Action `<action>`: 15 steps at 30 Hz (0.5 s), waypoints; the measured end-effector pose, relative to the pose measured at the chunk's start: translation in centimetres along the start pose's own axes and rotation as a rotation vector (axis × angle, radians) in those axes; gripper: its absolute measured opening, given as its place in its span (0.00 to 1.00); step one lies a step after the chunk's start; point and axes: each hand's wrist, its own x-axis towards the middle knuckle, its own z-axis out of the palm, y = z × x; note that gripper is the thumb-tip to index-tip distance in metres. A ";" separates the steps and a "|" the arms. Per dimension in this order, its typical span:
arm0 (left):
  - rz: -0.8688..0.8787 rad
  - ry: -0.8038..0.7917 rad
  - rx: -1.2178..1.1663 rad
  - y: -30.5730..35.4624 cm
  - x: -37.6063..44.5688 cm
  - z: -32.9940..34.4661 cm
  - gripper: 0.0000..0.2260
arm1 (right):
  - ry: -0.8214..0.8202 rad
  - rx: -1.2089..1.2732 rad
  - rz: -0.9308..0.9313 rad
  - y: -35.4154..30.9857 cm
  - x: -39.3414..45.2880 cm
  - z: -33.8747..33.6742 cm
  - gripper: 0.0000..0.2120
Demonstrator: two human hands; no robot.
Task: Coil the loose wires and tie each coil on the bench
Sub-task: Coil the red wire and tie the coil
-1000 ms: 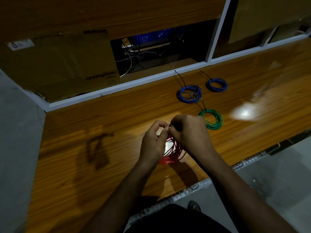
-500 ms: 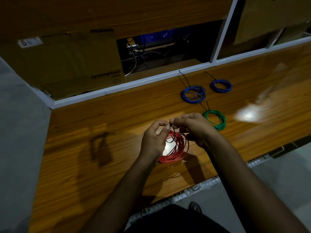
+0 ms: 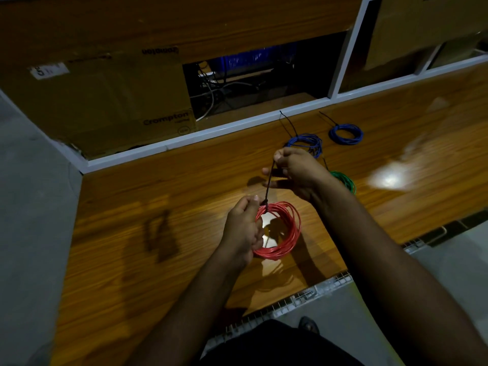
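A red wire coil point(image 3: 289, 233) lies over the wooden bench point(image 3: 158, 196) in front of me. My left hand point(image 3: 244, 228) grips the coil's left side where a black tie point(image 3: 269, 184) wraps it. My right hand point(image 3: 297, 171) pinches the tie's free end, stretched taut up and away from the coil. Behind my right hand lie two blue coils, one point(image 3: 307, 142) partly hidden and one point(image 3: 345, 133) further right, each with a black tie tail. A green coil point(image 3: 346, 180) shows beside my right wrist.
A white frame rail point(image 3: 211, 133) borders the bench's far edge, with a cardboard box point(image 3: 111, 107) and a dark opening holding cables point(image 3: 224, 88) behind it. A bright light spot point(image 3: 388, 179) glares on the bench at right. A slotted cable duct point(image 3: 303, 297) runs along the near edge.
My right hand has moved up and away from the coil, drawing the black tie out taut. The red coil has dropped flatter and shows fully; my left hand stays on its left side.
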 end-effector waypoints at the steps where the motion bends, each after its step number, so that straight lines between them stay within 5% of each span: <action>1: 0.001 0.028 0.009 0.1 0.0 0.0 0.09 | -0.016 0.039 0.000 -0.4 -0.3 0.3 0.07; 10: 0.220 0.332 0.205 -1.2 1.0 -0.8 0.07 | -0.042 -0.107 -0.015 -0.5 -1.0 3.1 0.08; 15: 0.160 0.401 0.131 -1.7 1.4 -1.8 0.06 | -0.068 -0.103 -0.025 0.1 -2.4 4.4 0.08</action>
